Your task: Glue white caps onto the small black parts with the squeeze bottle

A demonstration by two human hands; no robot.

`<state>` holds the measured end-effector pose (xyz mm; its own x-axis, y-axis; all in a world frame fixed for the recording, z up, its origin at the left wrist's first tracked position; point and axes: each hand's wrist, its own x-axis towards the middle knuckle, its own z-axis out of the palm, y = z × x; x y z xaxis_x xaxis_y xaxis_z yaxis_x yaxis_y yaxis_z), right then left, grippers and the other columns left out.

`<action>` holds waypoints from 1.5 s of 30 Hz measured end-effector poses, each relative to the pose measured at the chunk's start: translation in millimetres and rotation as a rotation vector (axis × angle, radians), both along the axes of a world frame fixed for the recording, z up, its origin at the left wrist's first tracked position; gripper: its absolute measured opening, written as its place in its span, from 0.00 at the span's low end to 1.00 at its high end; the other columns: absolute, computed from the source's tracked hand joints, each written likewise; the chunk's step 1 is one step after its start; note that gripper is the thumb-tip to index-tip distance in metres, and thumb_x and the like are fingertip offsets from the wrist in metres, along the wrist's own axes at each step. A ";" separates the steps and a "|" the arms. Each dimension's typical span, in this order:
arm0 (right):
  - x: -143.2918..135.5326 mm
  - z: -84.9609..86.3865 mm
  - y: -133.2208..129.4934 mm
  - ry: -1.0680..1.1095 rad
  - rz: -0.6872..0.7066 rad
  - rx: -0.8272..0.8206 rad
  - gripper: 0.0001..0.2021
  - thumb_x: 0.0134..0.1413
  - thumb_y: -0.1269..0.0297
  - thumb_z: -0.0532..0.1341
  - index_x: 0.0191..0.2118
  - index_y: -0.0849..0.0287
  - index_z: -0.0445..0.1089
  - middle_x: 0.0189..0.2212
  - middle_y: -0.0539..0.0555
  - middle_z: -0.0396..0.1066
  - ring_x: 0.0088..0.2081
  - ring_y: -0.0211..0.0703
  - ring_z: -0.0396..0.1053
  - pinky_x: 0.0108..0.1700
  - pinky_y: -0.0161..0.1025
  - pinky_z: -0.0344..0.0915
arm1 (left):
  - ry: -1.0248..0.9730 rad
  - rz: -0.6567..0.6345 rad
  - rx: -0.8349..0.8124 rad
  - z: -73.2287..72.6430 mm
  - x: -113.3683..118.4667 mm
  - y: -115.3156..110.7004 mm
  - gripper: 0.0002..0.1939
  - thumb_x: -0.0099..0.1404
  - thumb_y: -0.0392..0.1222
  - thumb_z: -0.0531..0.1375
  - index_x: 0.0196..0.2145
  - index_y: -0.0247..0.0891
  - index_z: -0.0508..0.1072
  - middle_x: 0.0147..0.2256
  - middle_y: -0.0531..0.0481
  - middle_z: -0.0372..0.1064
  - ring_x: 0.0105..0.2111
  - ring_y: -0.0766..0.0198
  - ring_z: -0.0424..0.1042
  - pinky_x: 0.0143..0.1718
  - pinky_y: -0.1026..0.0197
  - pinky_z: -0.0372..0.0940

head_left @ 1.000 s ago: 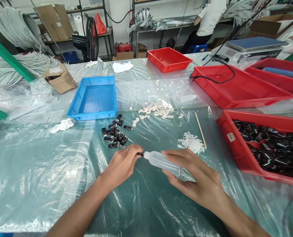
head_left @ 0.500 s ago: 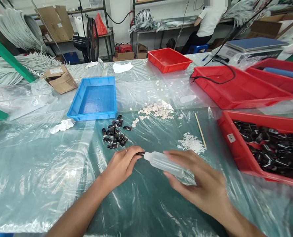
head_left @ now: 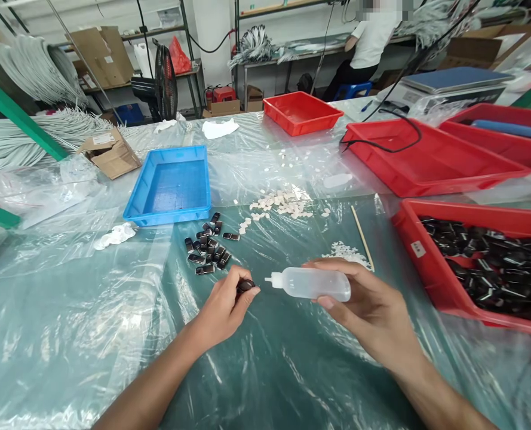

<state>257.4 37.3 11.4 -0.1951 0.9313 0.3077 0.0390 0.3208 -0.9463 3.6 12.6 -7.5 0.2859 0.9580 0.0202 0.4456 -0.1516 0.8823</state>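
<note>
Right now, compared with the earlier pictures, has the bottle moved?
Yes; the bottle has shifted to the right, closer to the wooden stick.

One head-worn view over a plastic-covered table
The camera looks forward and down from the person's head, above the near edge of the table (head_left: 265,370); the two hands are close below, the red trays lie right, and the back shelves (head_left: 157,34) and a seated person (head_left: 366,45) show at the far side.

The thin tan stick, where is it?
In the head view, the thin tan stick lies right of centre, between the tiny white pieces and the red plastic bin of black parts.
</note>
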 end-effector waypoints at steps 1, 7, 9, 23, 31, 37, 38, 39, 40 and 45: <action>0.0 0.1 -0.9 -0.011 -0.005 0.023 0.15 0.57 0.63 0.71 0.50 0.40 0.80 0.46 0.51 0.81 0.46 0.43 0.80 0.42 0.32 0.77 | -0.011 -0.016 -0.022 0.4 -0.1 -1.3 0.11 0.79 0.52 0.51 0.41 0.44 0.58 0.27 0.60 0.52 0.23 0.66 0.52 0.27 0.60 0.51; 1.4 -2.3 -2.0 -0.024 0.048 0.066 0.17 0.58 0.65 0.70 0.52 0.41 0.78 0.48 0.52 0.80 0.47 0.43 0.79 0.41 0.32 0.78 | 0.060 -0.020 0.083 0.8 -3.1 -6.1 0.08 0.81 0.48 0.45 0.47 0.44 0.58 0.30 0.57 0.58 0.24 0.64 0.58 0.29 0.57 0.57; 1.5 -3.9 -2.6 -0.047 0.052 0.098 0.18 0.59 0.66 0.70 0.53 0.41 0.78 0.48 0.53 0.80 0.48 0.44 0.79 0.42 0.33 0.78 | 0.116 -0.009 0.178 0.9 -3.0 -5.2 0.08 0.81 0.48 0.46 0.49 0.46 0.60 0.31 0.54 0.65 0.24 0.61 0.63 0.28 0.56 0.60; 3.1 -13.3 -11.8 -0.246 0.105 0.334 0.29 0.59 0.73 0.67 0.63 0.41 0.70 0.52 0.57 0.76 0.51 0.55 0.77 0.44 0.49 0.78 | 0.139 -0.030 0.228 10.5 2.1 -5.5 0.09 0.79 0.42 0.49 0.54 0.53 0.63 0.51 0.46 0.80 0.44 0.50 0.82 0.39 0.46 0.77; 3.8 -13.1 -15.8 -0.272 0.097 0.408 0.31 0.58 0.73 0.67 0.64 0.40 0.69 0.53 0.58 0.76 0.51 0.58 0.79 0.39 0.49 0.82 | 0.163 -0.038 0.219 13.0 1.6 -6.1 0.09 0.79 0.44 0.50 0.53 0.54 0.65 0.50 0.47 0.81 0.45 0.49 0.83 0.42 0.44 0.79; 4.9 -11.7 -16.7 -0.352 0.065 0.538 0.36 0.57 0.75 0.67 0.68 0.42 0.66 0.53 0.60 0.77 0.48 0.57 0.80 0.39 0.48 0.83 | 0.178 -0.036 0.224 13.8 2.0 -6.0 0.11 0.79 0.43 0.50 0.54 0.54 0.66 0.48 0.47 0.82 0.44 0.49 0.83 0.42 0.44 0.79; 5.7 -11.5 -16.7 -0.371 0.058 0.559 0.36 0.57 0.74 0.67 0.69 0.42 0.65 0.53 0.60 0.77 0.47 0.57 0.81 0.39 0.48 0.83 | 0.181 -0.043 0.231 13.9 2.1 -5.8 0.11 0.79 0.42 0.50 0.55 0.54 0.66 0.49 0.47 0.81 0.44 0.49 0.83 0.42 0.44 0.79; 6.6 -11.2 -16.6 -0.390 0.055 0.578 0.37 0.57 0.74 0.67 0.70 0.43 0.64 0.53 0.60 0.77 0.46 0.57 0.81 0.39 0.48 0.83 | 0.186 -0.050 0.240 13.9 2.2 -5.5 0.12 0.79 0.42 0.50 0.55 0.54 0.66 0.50 0.47 0.81 0.44 0.49 0.83 0.41 0.45 0.79; 7.6 -10.7 -16.4 -0.409 0.053 0.593 0.38 0.56 0.74 0.67 0.71 0.43 0.63 0.52 0.60 0.78 0.46 0.58 0.81 0.38 0.48 0.84 | 0.191 -0.057 0.253 13.7 2.2 -5.3 0.12 0.78 0.41 0.50 0.55 0.54 0.65 0.50 0.47 0.81 0.44 0.49 0.83 0.40 0.45 0.79; 11.4 -6.7 -15.6 -0.466 0.049 0.599 0.41 0.56 0.72 0.67 0.73 0.41 0.59 0.50 0.59 0.80 0.42 0.60 0.82 0.35 0.49 0.83 | 0.209 -0.091 0.286 12.6 3.5 -5.4 0.12 0.79 0.39 0.49 0.53 0.54 0.65 0.51 0.46 0.81 0.46 0.50 0.83 0.40 0.46 0.79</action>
<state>268.9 21.7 4.7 -0.4654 0.6178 0.6338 0.3650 0.7864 -0.4984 7.1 7.1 5.2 0.3959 0.8926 0.2157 0.5850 -0.4262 0.6900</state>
